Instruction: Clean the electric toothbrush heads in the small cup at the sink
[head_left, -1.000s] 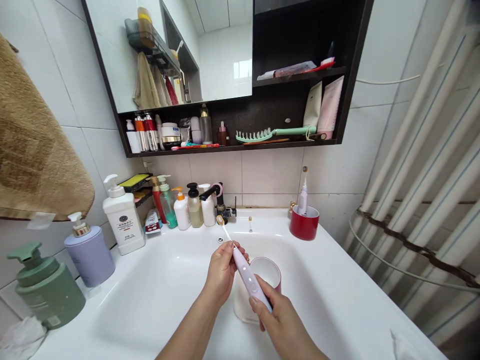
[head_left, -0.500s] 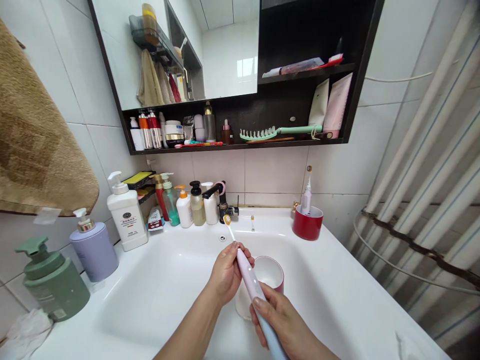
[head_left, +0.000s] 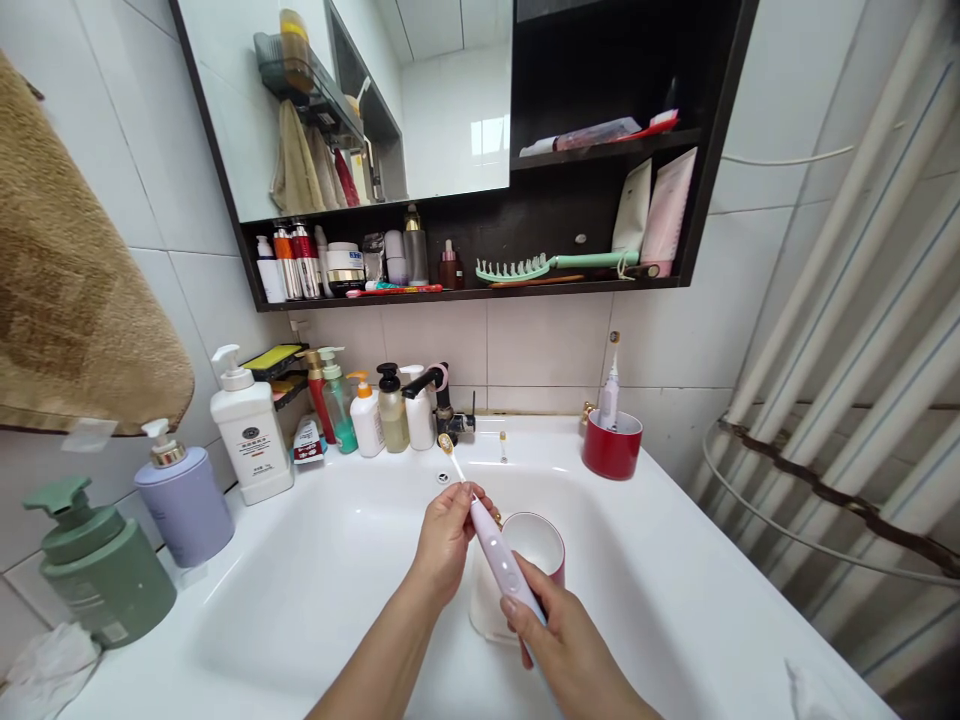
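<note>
An electric toothbrush (head_left: 491, 542) with a pale pink-to-blue handle slants over the sink, its brown-bristled head up and to the left. Where the white brush neck meets the handle, my left hand (head_left: 444, 538) pinches it between thumb and fingers. My right hand (head_left: 564, 632) is wrapped round the lower handle, and the handle's bottom end is partly hidden by it. Behind the toothbrush, a cup (head_left: 553, 535) with a white inside and red outside stands in the sink, beside a pale, flat whitish item (head_left: 486, 612) that my hands partly cover.
The white sink (head_left: 300, 590) lies below a black faucet (head_left: 444, 405). Several pump bottles (head_left: 255, 440) line its left and back rim. On the right rim, a red cup (head_left: 611, 447) holds another electric toothbrush (head_left: 610, 395). A dark mirror cabinet (head_left: 480, 294) overhangs the back.
The toothbrush has shifted slightly left, its bristles now turned a little more toward me. My right hand has moved slightly left with the handle. Both hands keep their hold.
</note>
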